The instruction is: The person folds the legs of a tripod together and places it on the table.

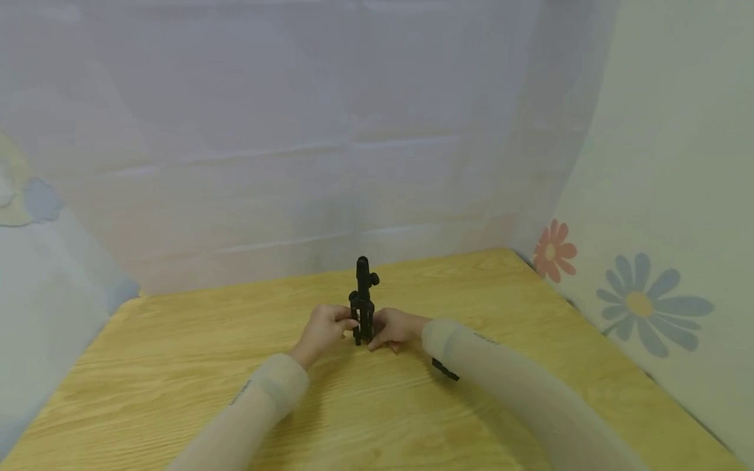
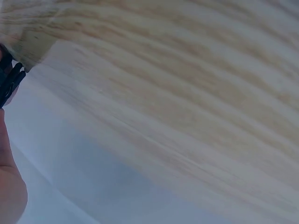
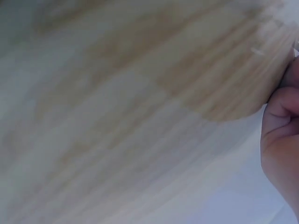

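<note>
A small black tripod-like stand (image 1: 363, 294) stands upright near the middle of the wooden table, with round knobs on its sides and narrow legs at its lower end. From the left, my left hand (image 1: 324, 330) pinches a lower part of it between thumb and fingers. My right hand (image 1: 396, 327) grips the stand's lower right side, its thumb low by the base. In the left wrist view, dark leg ends (image 2: 11, 84) of the stand show at the left edge beside the thumb. The right wrist view catches curled fingers (image 3: 280, 109); the stand is mostly hidden there.
The wood-grain table (image 1: 177, 353) meets a pale back wall (image 1: 265, 163). At the right rises a wall sheet with printed flowers (image 1: 639, 304). A narrow dark piece (image 1: 444, 369) shows just below the right sleeve (image 1: 501, 366).
</note>
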Available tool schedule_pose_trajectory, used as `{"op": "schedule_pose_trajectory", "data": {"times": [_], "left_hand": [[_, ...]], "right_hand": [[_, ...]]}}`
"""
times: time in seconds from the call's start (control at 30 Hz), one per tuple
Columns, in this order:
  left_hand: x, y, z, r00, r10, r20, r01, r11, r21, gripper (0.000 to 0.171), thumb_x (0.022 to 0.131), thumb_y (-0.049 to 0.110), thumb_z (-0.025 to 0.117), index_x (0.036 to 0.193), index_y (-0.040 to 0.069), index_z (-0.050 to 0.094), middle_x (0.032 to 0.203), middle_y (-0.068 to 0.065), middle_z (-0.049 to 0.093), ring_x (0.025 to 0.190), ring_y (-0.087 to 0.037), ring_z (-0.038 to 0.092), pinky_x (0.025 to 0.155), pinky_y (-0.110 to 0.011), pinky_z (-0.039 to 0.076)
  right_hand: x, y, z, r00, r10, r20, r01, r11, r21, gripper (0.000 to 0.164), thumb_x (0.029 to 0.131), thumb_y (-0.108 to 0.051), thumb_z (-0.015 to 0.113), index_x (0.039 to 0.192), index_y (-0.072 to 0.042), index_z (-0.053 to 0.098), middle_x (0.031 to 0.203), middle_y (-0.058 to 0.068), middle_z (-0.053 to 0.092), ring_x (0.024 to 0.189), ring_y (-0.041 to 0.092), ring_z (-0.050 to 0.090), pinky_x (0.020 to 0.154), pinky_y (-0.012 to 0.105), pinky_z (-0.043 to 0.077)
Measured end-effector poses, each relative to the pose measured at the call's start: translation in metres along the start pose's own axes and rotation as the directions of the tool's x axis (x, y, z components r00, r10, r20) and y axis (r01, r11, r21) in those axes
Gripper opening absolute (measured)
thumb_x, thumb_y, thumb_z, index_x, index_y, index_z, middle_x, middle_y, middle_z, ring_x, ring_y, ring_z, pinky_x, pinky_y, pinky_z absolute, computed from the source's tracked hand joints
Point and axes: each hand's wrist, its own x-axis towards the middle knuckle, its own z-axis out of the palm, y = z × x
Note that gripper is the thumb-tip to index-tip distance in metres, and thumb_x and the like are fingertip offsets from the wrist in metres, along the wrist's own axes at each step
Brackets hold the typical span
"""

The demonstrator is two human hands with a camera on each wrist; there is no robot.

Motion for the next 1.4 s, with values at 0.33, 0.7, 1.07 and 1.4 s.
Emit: {"op": "schedule_pose_trajectory", "data": {"times": [0.33, 0.7, 1.07, 1.4], "left_hand": [[-0.004, -0.003, -0.007, 0.998, -0.054, 0.031, 0.055, 0.998, -0.018, 0.012, 0.092, 0.003, 0.065, 0.099, -0.002, 0.073, 0.097, -0.012, 0.072, 0.089, -0.026, 0.068, 0.068, -0.034, 0.057], [-0.01, 0.032, -0.022, 0.986, -0.139, -0.089, 0.142, 0.99, 0.023, 0.044, 0.094, 0.025, 0.066, 0.13, 0.001, 0.058, 0.13, -0.015, 0.06, 0.117, -0.032, 0.057, 0.093, -0.048, 0.049], [0.006, 0.073, -0.024, 0.995, -0.054, -0.089, 0.055, 0.998, 0.018, 0.053, 0.092, 0.024, 0.069, 0.138, 0.003, 0.052, 0.136, -0.012, 0.056, 0.122, -0.03, 0.054, 0.1, -0.047, 0.044], [0.017, 0.085, -0.02, 0.993, -0.025, -0.119, 0.019, 0.999, -0.051, 0.05, 0.092, 0.013, 0.068, 0.137, -0.001, 0.051, 0.107, -0.015, 0.068, 0.102, -0.029, 0.066, 0.082, -0.037, 0.055]], "right_hand": [[0.002, -0.003, 0.0, 1.0, 0.014, 0.021, -0.015, 0.999, 0.045, 0.037, 0.089, -0.014, 0.073, 0.122, -0.005, 0.059, 0.066, 0.004, 0.062, 0.041, 0.012, 0.051, 0.042, 0.023, 0.045], [-0.011, -0.01, -0.002, 0.997, -0.026, -0.071, 0.03, 0.998, 0.05, 0.055, 0.089, -0.019, 0.073, 0.135, 0.0, 0.05, 0.112, 0.012, 0.061, 0.081, 0.02, 0.062, 0.072, 0.035, 0.053], [-0.019, -0.009, -0.002, 0.99, -0.107, -0.088, 0.117, 0.986, 0.119, 0.043, 0.093, -0.014, 0.068, 0.13, 0.002, 0.055, 0.121, 0.012, 0.064, 0.115, 0.028, 0.058, 0.103, 0.048, 0.041], [-0.021, -0.005, -0.003, 0.984, -0.16, -0.077, 0.17, 0.973, 0.157, 0.039, 0.093, -0.01, 0.067, 0.128, 0.004, 0.056, 0.119, 0.014, 0.065, 0.114, 0.028, 0.06, 0.101, 0.044, 0.043]]}}
